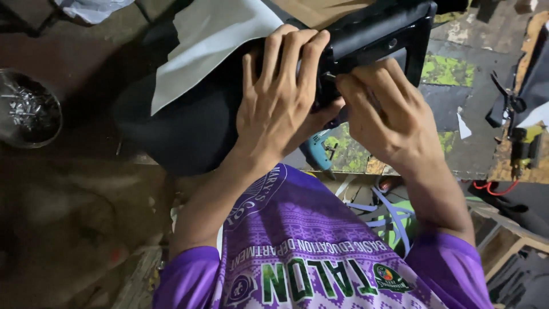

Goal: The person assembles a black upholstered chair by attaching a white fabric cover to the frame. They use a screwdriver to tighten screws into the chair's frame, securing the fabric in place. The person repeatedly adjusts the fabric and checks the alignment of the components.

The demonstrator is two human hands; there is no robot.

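Black covering lies wrapped over a padded frame, pressed flat by the left hand, while the right hand pinches its edge beside the frame's corner. Loose white-backed sheet left of the grip looks unfastened. Scissors and a tool lie well right, leaving room.

Head camera, looking steeply down, close over the work

Only one view: it faces down past the purple shirt at frame bottom, hands centre, floor at left, cluttered bench at upper right.
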